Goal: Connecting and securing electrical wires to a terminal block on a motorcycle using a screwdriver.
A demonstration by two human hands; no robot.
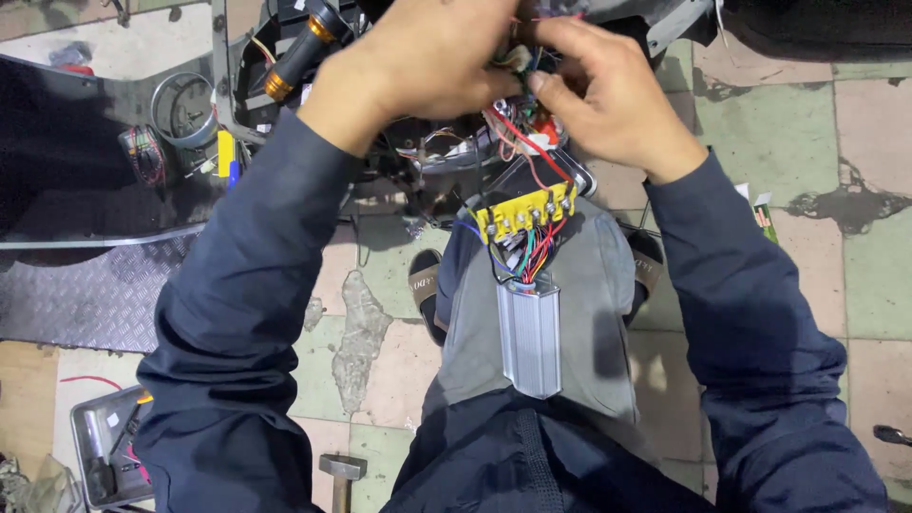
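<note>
My left hand (418, 62) and my right hand (608, 90) meet at the top of the view over a bundle of coloured wires (518, 57) with a small white connector. Both hands pinch into that bundle; the fingertips are partly hidden by each other. Red and other wires run down from there to a yellow terminal block (522, 214) with several screw posts. Below it a ribbed silver metal controller box (529, 332) rests on my grey-trousered lap. A black handlebar grip with gold rings (299, 52) lies just left of my left hand.
A dark scooter body and checker-plate footboard (85, 294) fill the left. A round gauge (185, 109) and a yellow tool (225, 152) lie there. A metal tray with tools (100, 456) sits bottom left, a hammer (340, 475) beside it. Cracked floor tiles on the right.
</note>
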